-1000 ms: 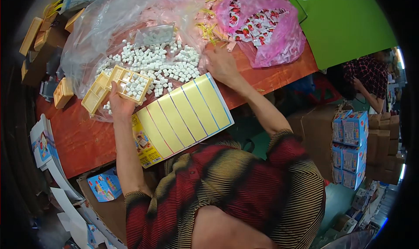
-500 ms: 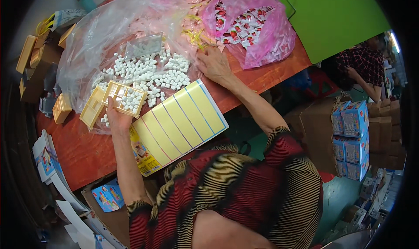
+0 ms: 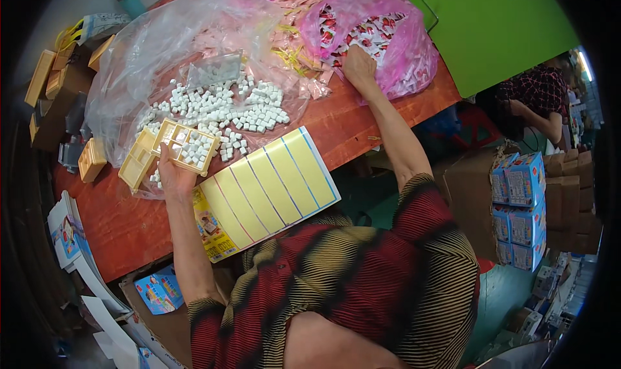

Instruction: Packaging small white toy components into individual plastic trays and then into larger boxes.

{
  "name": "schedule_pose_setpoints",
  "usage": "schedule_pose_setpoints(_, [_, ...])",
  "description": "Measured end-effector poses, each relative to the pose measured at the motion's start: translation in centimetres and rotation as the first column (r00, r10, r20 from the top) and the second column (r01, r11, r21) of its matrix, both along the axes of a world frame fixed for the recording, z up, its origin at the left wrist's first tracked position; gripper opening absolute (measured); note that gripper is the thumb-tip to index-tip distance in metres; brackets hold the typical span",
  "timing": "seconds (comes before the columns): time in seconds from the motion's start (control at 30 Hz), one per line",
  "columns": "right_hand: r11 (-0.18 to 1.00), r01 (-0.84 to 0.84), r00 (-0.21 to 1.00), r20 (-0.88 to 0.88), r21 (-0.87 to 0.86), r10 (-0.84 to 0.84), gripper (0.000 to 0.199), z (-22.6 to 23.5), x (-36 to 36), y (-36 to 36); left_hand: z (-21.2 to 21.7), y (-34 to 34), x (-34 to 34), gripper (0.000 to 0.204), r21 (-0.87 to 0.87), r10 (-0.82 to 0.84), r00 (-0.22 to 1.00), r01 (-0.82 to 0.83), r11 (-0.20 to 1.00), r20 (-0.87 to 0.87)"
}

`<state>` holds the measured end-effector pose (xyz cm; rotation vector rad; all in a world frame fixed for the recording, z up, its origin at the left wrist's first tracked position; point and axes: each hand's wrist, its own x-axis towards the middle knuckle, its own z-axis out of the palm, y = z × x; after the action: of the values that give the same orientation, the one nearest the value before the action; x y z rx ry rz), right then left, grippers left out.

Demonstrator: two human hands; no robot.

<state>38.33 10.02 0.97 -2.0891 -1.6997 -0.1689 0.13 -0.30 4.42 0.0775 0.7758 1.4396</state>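
The yellow compartment tray (image 3: 185,147) sits in the person's left hand (image 3: 173,175), whose fingers close on its near edge and hold it just above the red-brown worktop (image 3: 123,223), toward the worktop's left end. Several of its compartments hold small white cubes. A second yellow tray (image 3: 138,166) of the same kind lies just beside it on its left, touching it. Behind both, a loose heap of white cubes (image 3: 220,107) spreads over a clear plastic bag (image 3: 162,52) in the middle of the worktop.

The right hand (image 3: 359,68) is well apart from the tray, stretched to the far right part of the worktop, where it rests on a pink plastic bag (image 3: 401,45) filled with small red-and-white packets. Whether its fingers are closed on anything cannot be told, since the hand is seen from the back.

Along the near edge of the worktop, just to the right of the left hand, lies a flat yellow card (image 3: 268,191) with blue-lined strips, partly hanging over the edge. More yellow trays (image 3: 40,78) are stacked near the far left corner. Beyond the right end, blue boxes (image 3: 521,207) stand stacked on cardboard cartons, and another person (image 3: 537,100) sits there.
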Motion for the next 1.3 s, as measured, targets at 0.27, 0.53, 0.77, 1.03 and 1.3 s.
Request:
schedule_pose_setpoints(0.27, [0.966,-0.24,0.959,-0.175,-0.099,0.221,0.018,1.8,-1.5,-3.1,-0.5,0.1,-0.1,0.042,-0.006,0.006,1.0,-0.006,1.0,0.01])
schedule_pose_setpoints(0.53, [0.819,-0.51,0.856,-0.245,-0.263,0.455,0.026,-1.0,-1.7,-3.5,0.3,0.1,0.7,0.042,-0.007,-0.023,1.0,0.023,1.0,0.005])
schedule_pose_setpoints(0.77, [0.844,-0.518,0.809,-0.401,-0.14,0.43,0.018,2.4,-2.0,-2.2,-0.5,-0.2,-0.6,0.04,0.022,-0.021,0.999,0.02,1.0,0.036])
schedule_pose_setpoints(1.03, [0.931,-0.351,0.935,-0.088,-0.101,0.343,0.017,-0.8,-4.7,1.1,-1.8,0.3,-0.8,0.033,-0.011,-0.048,0.999,0.048,0.999,0.024])
schedule_pose_setpoints(1.3, [0.917,-0.368,0.925,-0.158,-0.153,0.345,0.014,4.4,-6.2,0.2,-2.4,-0.3,-0.7,0.036,0.127,-0.105,0.994,0.101,0.987,0.032])
